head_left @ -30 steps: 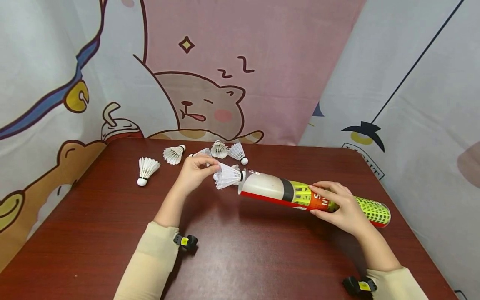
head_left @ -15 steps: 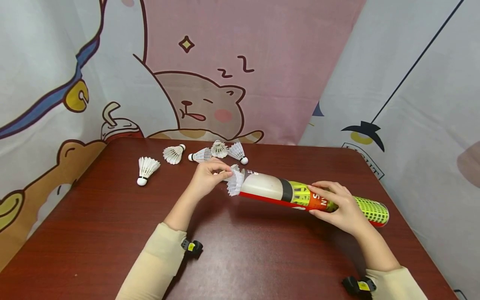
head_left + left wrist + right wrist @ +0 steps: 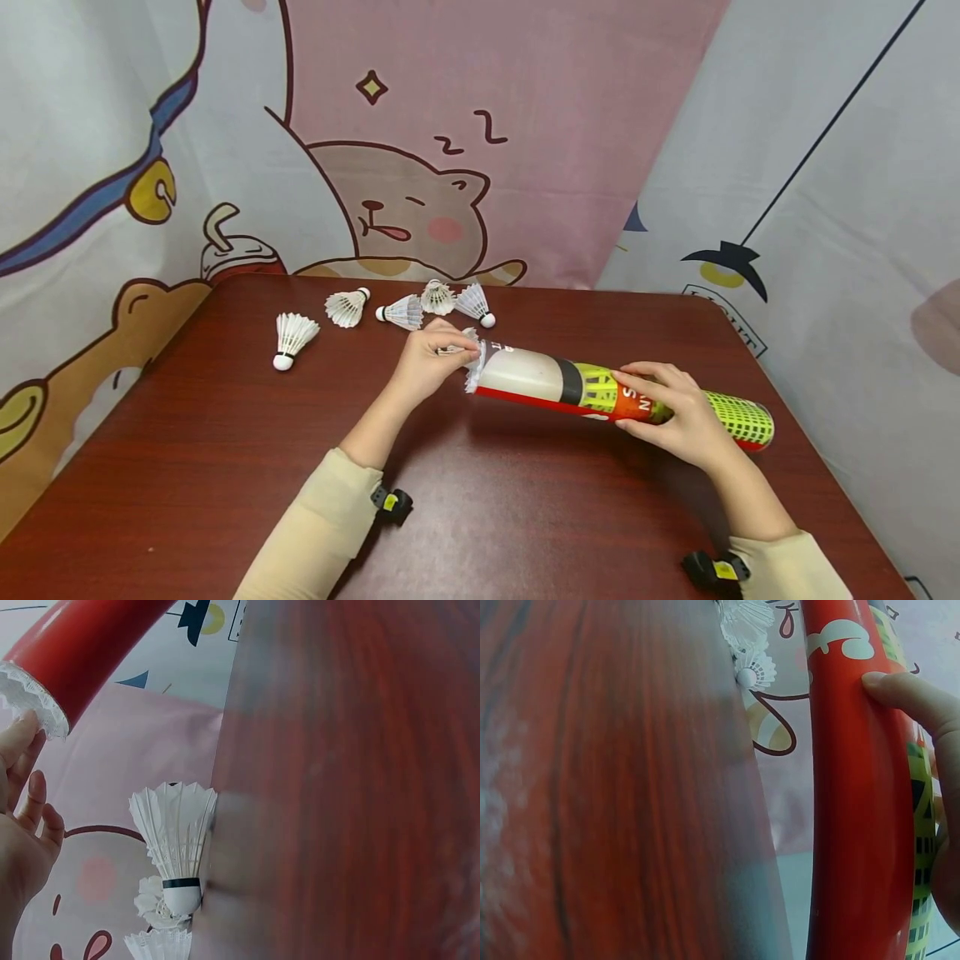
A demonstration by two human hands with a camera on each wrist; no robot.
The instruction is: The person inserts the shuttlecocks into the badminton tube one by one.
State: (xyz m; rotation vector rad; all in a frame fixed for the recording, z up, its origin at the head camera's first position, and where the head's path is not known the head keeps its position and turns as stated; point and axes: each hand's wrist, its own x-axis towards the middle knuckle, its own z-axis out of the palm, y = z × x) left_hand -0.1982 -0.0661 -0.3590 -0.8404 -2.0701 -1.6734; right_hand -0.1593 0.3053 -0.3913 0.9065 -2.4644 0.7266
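Note:
A long shuttlecock tube [image 3: 525, 375], red with a yellow-green pattern, is held tilted above the table. My right hand [image 3: 678, 414] grips it around the middle, thumb on the red side in the right wrist view. At the tube's left mouth, my left hand [image 3: 427, 362] pinches the skirt edge of a white shuttlecock [image 3: 472, 382]. Most of that shuttlecock is inside the tube, and only the frilled rim shows, as the left wrist view confirms at the skirt [image 3: 46, 712]. Another shuttlecock [image 3: 176, 832] lies on the table beyond the left hand, partly hidden in the head view.
Several shuttlecocks lie along the back of the brown table [image 3: 480, 517]. One shuttlecock [image 3: 296, 336] stands apart at the left, with another shuttlecock [image 3: 347, 308] behind it. A cartoon-printed curtain [image 3: 562, 150] hangs right behind the table.
My left hand has moved right, pushing the shuttlecock from just outside the tube's mouth to nearly fully inside. The right hand and tube have barely shifted.

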